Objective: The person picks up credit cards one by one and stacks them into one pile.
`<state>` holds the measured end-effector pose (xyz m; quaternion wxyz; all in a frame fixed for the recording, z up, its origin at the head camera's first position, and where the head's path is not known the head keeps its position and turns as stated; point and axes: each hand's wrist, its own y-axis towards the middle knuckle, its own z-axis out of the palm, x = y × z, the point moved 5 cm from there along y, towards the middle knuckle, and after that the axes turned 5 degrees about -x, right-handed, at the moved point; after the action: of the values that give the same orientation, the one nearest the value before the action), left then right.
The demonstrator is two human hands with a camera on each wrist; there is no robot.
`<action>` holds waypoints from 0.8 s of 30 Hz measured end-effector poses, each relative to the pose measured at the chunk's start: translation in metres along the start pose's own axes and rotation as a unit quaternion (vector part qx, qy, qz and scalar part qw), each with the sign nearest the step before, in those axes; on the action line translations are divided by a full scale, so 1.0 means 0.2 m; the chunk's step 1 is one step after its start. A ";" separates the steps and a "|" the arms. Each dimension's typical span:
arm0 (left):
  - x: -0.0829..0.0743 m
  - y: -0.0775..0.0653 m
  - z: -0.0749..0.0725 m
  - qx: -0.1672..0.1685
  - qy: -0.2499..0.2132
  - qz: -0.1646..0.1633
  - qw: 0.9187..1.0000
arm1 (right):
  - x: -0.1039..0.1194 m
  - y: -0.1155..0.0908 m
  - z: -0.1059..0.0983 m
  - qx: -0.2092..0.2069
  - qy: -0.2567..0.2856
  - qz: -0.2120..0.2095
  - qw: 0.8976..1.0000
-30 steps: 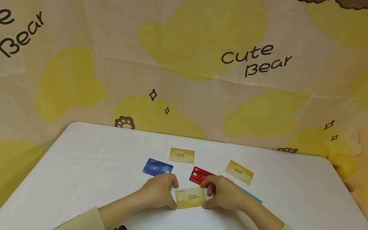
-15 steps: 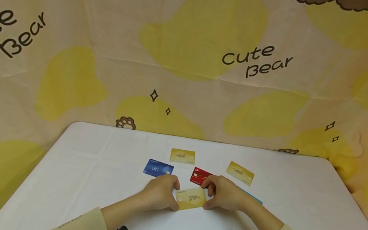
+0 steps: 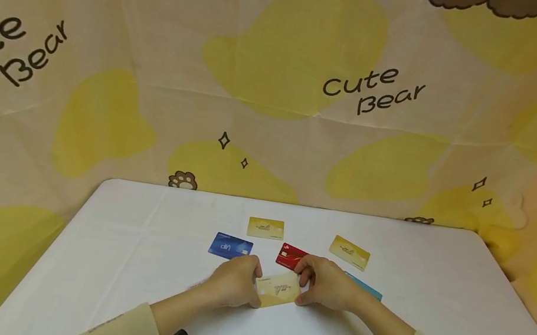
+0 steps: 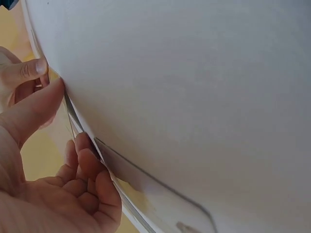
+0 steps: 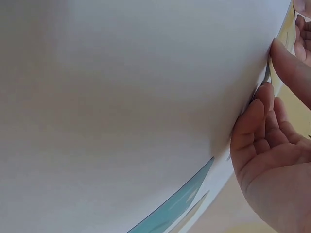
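A pale gold card (image 3: 277, 290) lies low over the white table, tilted slightly, its right end a little farther back than its left. My left hand (image 3: 235, 279) pinches its left end between thumb and fingers. At the opposite end, my right hand (image 3: 331, 284) grips the card the same way. Both thumbs are at the near edge, with the fingers toward the far side. In the right wrist view the right hand's fingers (image 5: 250, 119) curl close to the tabletop. Behind the right hand, a red card (image 3: 289, 256) is partly covered.
A blue VIP card (image 3: 229, 246) lies just beyond the left hand. Two more gold cards lie farther back, one gold card (image 3: 265, 228) at centre and another gold card (image 3: 349, 252) to the right. A teal card (image 3: 368, 289) shows behind the right wrist. Patterned cloth (image 3: 285, 74) hangs behind the table.
Both hands keep hold of the gold card in nearly the same spot. The other cards have not moved.
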<state>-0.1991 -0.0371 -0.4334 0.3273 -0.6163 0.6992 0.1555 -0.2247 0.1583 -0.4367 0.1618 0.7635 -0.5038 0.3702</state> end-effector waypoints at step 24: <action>0.00 -0.01 -0.04 -0.007 -0.124 -0.017 0.992 | -0.05 -0.05 0.00 -0.028 0.088 0.012 0.996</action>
<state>-0.1992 -0.0419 -0.4266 0.4098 -0.6065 0.6411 0.2306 -0.2177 0.1691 -0.4439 0.2224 0.7168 -0.5075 0.4233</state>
